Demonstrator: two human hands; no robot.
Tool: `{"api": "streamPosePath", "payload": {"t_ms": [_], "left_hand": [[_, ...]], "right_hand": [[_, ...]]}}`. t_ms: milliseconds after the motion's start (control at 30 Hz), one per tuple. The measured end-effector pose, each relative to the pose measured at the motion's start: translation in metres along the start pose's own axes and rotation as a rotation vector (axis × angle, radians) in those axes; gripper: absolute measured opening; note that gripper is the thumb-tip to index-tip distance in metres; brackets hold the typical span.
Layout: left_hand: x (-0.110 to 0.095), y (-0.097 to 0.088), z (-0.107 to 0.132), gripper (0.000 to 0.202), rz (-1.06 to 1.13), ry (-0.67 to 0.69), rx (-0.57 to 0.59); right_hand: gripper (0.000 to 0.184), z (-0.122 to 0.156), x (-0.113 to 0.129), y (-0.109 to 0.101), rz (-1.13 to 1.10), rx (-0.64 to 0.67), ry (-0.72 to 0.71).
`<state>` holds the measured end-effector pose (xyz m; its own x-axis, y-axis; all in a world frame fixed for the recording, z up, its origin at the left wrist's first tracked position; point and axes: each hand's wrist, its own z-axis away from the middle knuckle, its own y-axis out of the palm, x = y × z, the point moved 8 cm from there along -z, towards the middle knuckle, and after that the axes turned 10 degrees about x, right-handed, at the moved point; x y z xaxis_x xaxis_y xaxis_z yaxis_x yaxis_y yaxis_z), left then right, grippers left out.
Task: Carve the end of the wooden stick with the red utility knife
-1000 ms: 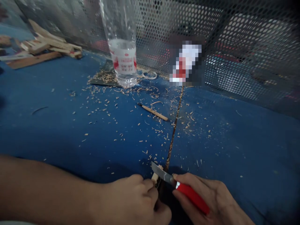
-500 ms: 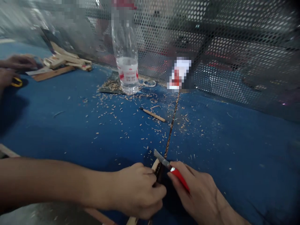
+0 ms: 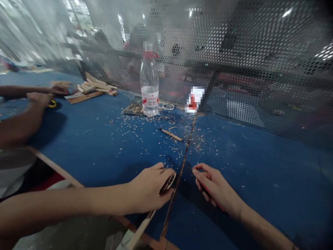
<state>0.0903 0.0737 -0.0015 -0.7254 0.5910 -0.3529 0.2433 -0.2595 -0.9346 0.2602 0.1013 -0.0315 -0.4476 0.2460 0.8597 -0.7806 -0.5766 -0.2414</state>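
Observation:
My left hand [image 3: 153,187] is closed around a thin wooden stick [image 3: 168,182], whose carved, darkened tip shows past my fingers and whose long end runs down toward me. My right hand [image 3: 214,185] is closed on a red-handled knife [image 3: 208,191]; only a sliver of red shows under the fingers and the blade is hidden. The two hands sit a little apart on either side of the seam [image 3: 186,152] in the blue table cover [image 3: 104,139]. Wood shavings lie scattered ahead of them.
A pencil-like wooden piece [image 3: 171,134] lies ahead, and a clear water bottle [image 3: 149,88] stands by the perforated metal screen [image 3: 247,69]. A pile of wood offcuts [image 3: 95,88] lies at the far left. Another person's hands [image 3: 43,97] work at the left edge.
The view has lifted and pulled back. My right hand has drawn the knife away from the stick's tip, so the blade no longer shows and the hands are apart.

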Motion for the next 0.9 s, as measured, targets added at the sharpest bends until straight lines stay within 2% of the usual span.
{"api": "streamPosePath", "payload": {"t_ms": [133,300,400,500,567,733,900], "left_hand": [[-0.003,-0.005,-0.001,0.032,0.04,0.121,-0.064],[0.011,-0.012,-0.012,0.034,0.154,0.138,-0.175],[0.018,-0.016,-0.022,0.036,0.307,0.076,-0.2],[0.026,-0.015,-0.026,0.036,0.576,0.011,-0.207],[0.03,-0.013,-0.025,0.044,0.732,-0.026,-0.207],[0.039,-0.007,-0.021,0.063,1.06,-0.119,-0.115],[0.057,-0.009,-0.021,0.055,1.298,-0.242,-0.153]], "right_hand": [[0.049,0.0,0.003,0.001,0.025,0.012,-0.014],[0.044,-0.002,0.004,0.005,0.018,0.008,-0.074],[0.045,-0.002,0.004,0.005,0.002,-0.034,-0.132],[0.043,-0.003,0.002,0.004,-0.013,-0.055,-0.149],[0.042,-0.005,0.001,0.004,-0.03,-0.038,-0.14],[0.054,-0.011,0.0,0.002,-0.047,0.01,-0.089],[0.054,-0.008,-0.004,0.001,-0.057,-0.013,-0.079]]}}
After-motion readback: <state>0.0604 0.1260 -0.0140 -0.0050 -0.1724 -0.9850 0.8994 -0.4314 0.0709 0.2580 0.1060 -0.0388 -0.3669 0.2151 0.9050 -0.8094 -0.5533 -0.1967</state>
